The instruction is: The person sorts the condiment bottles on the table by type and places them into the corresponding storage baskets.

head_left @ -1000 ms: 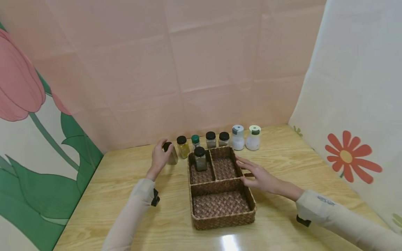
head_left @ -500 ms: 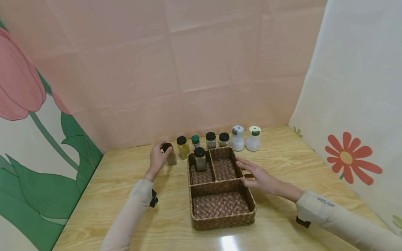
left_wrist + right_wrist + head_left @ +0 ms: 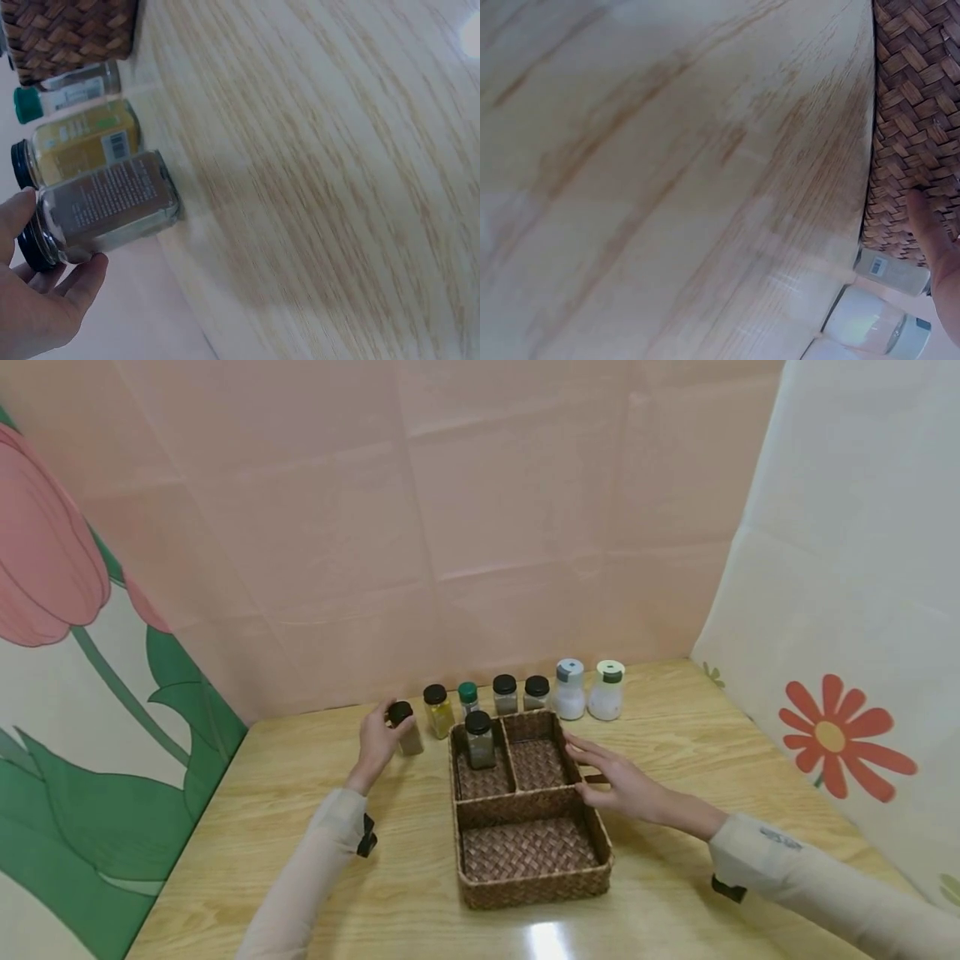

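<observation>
My left hand (image 3: 377, 743) grips a glass spice jar (image 3: 410, 742) near its black lid, thumb on one side and fingers on the other. In the left wrist view this jar (image 3: 112, 204) stands upright on the table beside a yellow-filled jar (image 3: 86, 144), its printed label towards the camera. My right hand (image 3: 618, 781) touches the right wall of a brown woven basket (image 3: 532, 893); in the right wrist view one straight finger (image 3: 928, 225) lies against the weave. The basket has three compartments. A black-lidded jar (image 3: 480, 747) stands in its back left one.
Along the back of the wooden table (image 3: 397, 877) stand the yellow jar (image 3: 438, 717), a green-lidded jar (image 3: 468, 695), two black-lidded jars (image 3: 506, 697) and two white shakers (image 3: 570, 697). A pink cloth (image 3: 450, 527) hangs behind them.
My left hand has shifted very slightly to the left, still holding the spice jar. My right hand and the basket stay practically where they were.
</observation>
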Demonstrator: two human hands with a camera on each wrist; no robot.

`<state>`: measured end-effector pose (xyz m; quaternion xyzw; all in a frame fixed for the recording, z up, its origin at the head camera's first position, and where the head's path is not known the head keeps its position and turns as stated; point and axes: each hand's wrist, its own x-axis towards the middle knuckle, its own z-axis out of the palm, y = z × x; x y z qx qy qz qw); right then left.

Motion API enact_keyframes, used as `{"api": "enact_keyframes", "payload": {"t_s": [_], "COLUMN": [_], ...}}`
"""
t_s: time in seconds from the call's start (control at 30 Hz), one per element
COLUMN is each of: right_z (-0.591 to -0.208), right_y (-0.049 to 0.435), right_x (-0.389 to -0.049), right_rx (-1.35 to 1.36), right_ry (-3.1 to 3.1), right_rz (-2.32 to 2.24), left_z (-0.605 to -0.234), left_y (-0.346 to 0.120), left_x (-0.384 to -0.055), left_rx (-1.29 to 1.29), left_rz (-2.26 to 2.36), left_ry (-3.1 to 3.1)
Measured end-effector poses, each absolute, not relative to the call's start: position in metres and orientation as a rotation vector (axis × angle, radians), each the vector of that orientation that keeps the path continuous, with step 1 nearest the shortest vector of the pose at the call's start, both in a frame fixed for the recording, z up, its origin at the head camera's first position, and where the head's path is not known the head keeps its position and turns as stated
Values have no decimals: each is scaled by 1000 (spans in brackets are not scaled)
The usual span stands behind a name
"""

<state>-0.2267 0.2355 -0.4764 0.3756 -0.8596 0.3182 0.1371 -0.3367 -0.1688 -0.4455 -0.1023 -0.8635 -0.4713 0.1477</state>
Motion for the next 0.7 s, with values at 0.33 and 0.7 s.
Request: {"api": "enact_keyframes", "payload": {"t_s": [0.33, 0.7], "right_z": [-479, -478], "right_y": [235, 235], "right_x": [-228, -226], "right_rx": [1085, 1094], "right_ry": [-2468, -2466], "right_rz": [918, 961], "left_z": [-448, -445], "left_y": [-169, -167], "left_x": [-336, -332], "left_rx": [-267, -251], "left_rz": [-1273, -1232], "left_ry": [-2437, -2449]}}
